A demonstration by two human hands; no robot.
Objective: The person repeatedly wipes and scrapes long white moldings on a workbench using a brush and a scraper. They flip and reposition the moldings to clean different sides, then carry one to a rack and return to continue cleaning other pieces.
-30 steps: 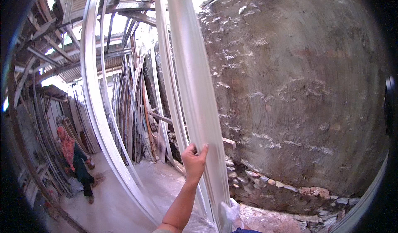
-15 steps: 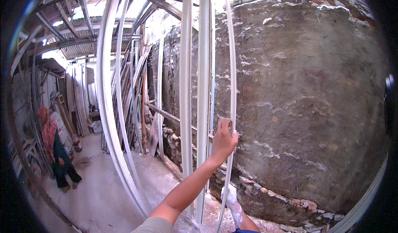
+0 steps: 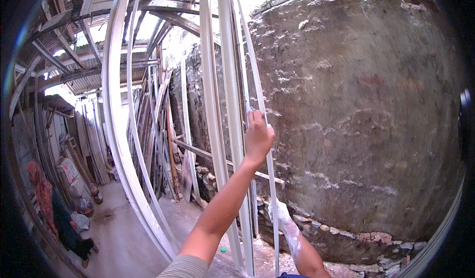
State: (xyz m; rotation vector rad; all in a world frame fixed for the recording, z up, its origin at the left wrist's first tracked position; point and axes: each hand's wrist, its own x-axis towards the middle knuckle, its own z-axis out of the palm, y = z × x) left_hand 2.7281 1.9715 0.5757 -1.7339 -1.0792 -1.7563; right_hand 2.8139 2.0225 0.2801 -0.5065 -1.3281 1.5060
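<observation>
A long, thin white strip (image 3: pixel 258 90) stands upright before me, leaning slightly. My left hand (image 3: pixel 260 137) is closed around it at mid-height, fingers curled. Lower down, my right hand (image 3: pixel 281 213) is against the same strip, its fingers bent and partly hidden. White covers this hand and part of the forearm; whether it is a glove or a coating is unclear. Just left of the strip, taller white profiled lengths (image 3: pixel 232 124) stand close together. Farther left rises a wide white length (image 3: pixel 114 105) with another thin strip (image 3: pixel 133 110) beside it.
A rough grey wall (image 3: pixel 356 129) fills the right side, with broken masonry (image 3: pixel 341 234) along its base. A wooden rail (image 3: pixel 208 155) runs behind the lengths. Boards (image 3: pixel 151 124) lean at the back. Another person (image 3: pixel 44 199) is at far left. A green round object (image 3: pixel 223 250) lies on the floor.
My view has shifted. My left hand appears higher and farther left, still on the strip, whose top leans more leftward. More of my right hand and forearm shows.
</observation>
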